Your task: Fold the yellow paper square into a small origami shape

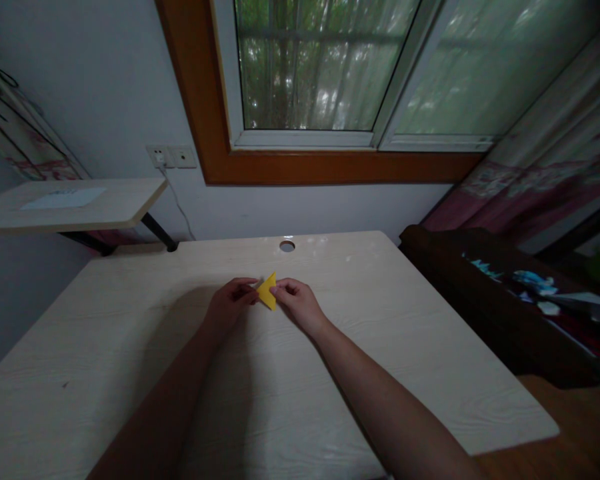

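Underneath, pale wood-grain tabletop (390, 300): against pale wall (300, 205), brown-framed glass window (320, 80) above
Yellow triangular paper (268, 293): between fingers (283, 293)
Right hand (303, 305): pinching its right edge
Left hand (225, 303): pinching, seemingly, its left corner

Across the top of the frame, a sliding window (325, 73) is bordered by a brown wooden surround (330, 168). At the upper left, a plug (161, 159) with a white cable (179, 205) is set in a wall socket (153, 152). At the left, a paper sheet (65, 199) is laid on a raised shelf (130, 200). Near the centre, a round hole (287, 247) is cut into the pale desk (390, 300). At the right, blue and white items (535, 283) are strewn on dark brown furniture (460, 300); above, a curtain (540, 160) is hung.
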Action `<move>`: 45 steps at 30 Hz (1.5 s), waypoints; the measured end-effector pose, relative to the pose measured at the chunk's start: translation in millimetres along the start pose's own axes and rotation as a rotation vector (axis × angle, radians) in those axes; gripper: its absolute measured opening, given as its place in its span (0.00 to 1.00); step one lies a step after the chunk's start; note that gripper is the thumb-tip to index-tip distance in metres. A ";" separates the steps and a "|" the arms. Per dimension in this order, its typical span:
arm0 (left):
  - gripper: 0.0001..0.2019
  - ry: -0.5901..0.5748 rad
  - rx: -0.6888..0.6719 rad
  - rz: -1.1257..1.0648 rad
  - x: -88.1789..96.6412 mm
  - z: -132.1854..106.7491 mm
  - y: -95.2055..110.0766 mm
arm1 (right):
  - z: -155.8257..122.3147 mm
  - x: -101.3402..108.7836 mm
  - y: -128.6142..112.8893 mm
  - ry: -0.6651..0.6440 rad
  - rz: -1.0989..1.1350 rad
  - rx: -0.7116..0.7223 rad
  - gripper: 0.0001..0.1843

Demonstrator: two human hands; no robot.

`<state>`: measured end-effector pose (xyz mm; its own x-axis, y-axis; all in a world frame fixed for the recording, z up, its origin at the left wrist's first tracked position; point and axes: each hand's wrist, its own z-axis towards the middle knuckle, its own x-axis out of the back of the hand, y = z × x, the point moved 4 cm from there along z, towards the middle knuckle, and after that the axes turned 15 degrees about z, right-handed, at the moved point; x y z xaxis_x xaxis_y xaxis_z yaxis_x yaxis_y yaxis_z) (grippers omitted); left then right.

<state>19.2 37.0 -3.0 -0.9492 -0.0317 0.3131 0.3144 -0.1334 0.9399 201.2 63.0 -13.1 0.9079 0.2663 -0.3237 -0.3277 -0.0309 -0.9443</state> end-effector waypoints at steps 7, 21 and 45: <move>0.17 0.003 0.011 0.007 -0.5 1.6 -2.9 | 1.0 1.6 1.5 0.007 0.058 0.001 0.16; 0.18 0.011 0.020 -0.015 0.4 0.1 -4.9 | 0.9 -0.5 -1.5 0.002 0.028 0.006 0.15; 0.17 0.021 0.010 0.015 2.4 0.8 2.3 | -1.7 -4.3 -2.7 -0.044 -0.033 0.026 0.13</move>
<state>17.7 37.4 0.1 -0.9443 -0.0546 0.3245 0.3289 -0.1230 0.9363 198.6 60.3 -9.3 0.9061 0.3091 -0.2888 -0.3049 0.0038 -0.9524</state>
